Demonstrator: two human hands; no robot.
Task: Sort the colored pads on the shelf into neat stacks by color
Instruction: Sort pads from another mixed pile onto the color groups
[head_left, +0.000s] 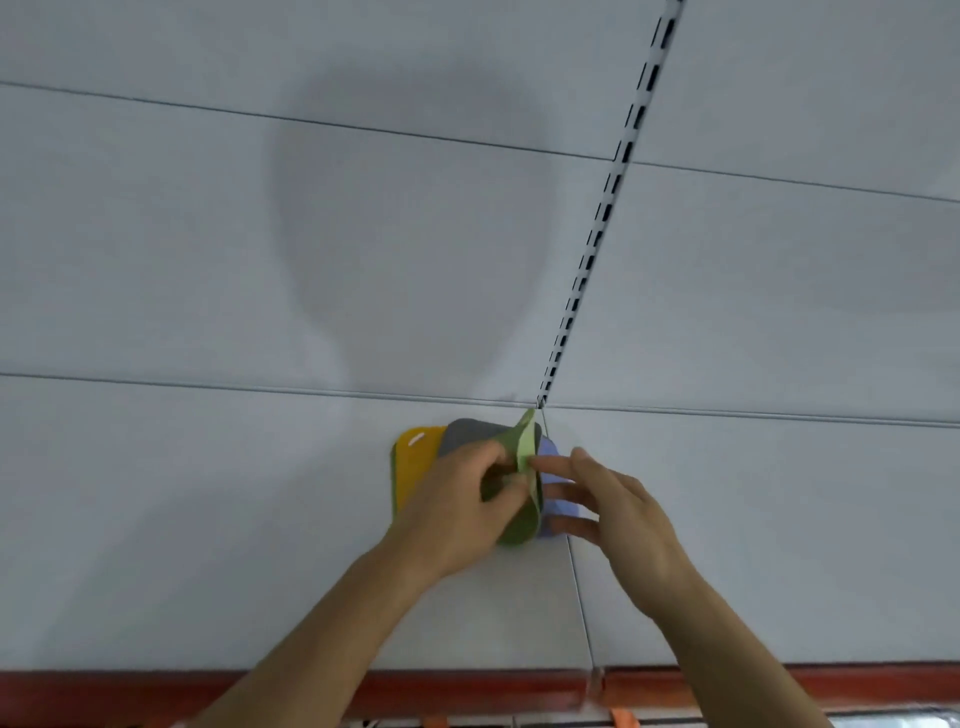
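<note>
Peeling the light green thin flexible pad (525, 446) up off a mixed pile at the back of the pale grey shelf (208, 519), the left hand (457, 512) pinches its edge between thumb and fingers so that it stands nearly on end. The right hand (618, 506) is loose, fingers extended toward that same pad and over the lavender rounded-square pad (557, 503), gripping nothing that I can see. A dark olive green pad (519, 530) curls beneath, with a grey pad (467, 434) and a yellow pad (413, 457) fanned out to the left. To do this well, I judge the right hand should hold the rest flat while the left lifts only one sheet, then lays it aside squarely. How many pads lie under the hands is hidden; motion blur makes the fingertip contact hard to read, and I cannot tell whether the two greens are separate pads
</note>
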